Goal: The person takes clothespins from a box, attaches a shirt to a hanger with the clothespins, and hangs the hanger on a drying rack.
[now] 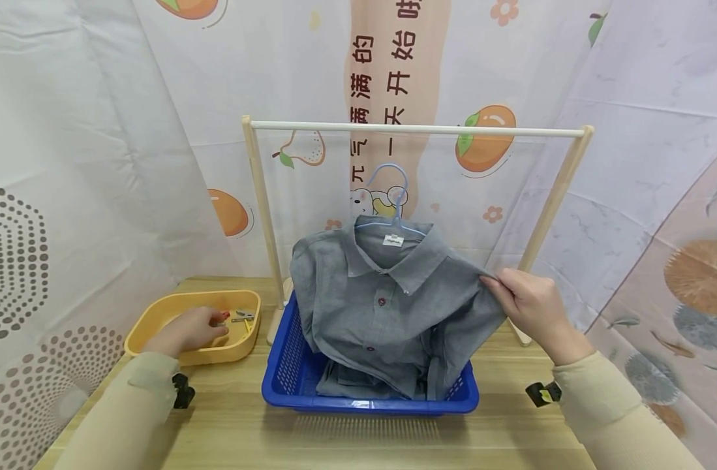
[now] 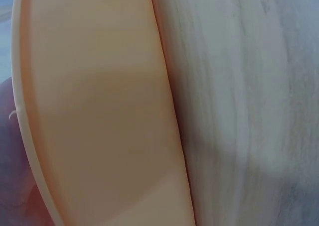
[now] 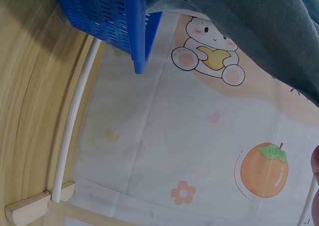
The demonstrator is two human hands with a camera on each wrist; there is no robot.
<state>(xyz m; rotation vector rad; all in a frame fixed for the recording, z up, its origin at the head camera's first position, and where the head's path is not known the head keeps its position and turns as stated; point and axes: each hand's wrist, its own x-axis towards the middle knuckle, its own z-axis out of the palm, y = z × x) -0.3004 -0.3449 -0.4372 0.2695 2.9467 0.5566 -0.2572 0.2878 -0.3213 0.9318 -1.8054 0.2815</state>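
A grey button-up shirt [image 1: 393,300] hangs on a light blue hanger [image 1: 397,209], its lower part bunched in the blue basket [image 1: 370,406]. My right hand [image 1: 528,307] pinches the shirt's sleeve near the shoulder and holds it out to the right. In the right wrist view, the shirt's cloth [image 3: 259,27] stretches across the top. My left hand [image 1: 188,329] reaches into the yellow tray [image 1: 194,356], finger and thumb slightly apart. Right by its fingertips is a small red piece [image 1: 226,314]. Small clips [image 1: 243,316] lie just beyond it.
A clothes rack with a white bar [image 1: 417,129] and wooden posts [image 1: 265,209] stands behind the basket. The right post [image 1: 554,202] rises close behind my right hand. Everything sits on a wooden table [image 1: 229,418], with printed curtains [image 1: 217,78] around it.
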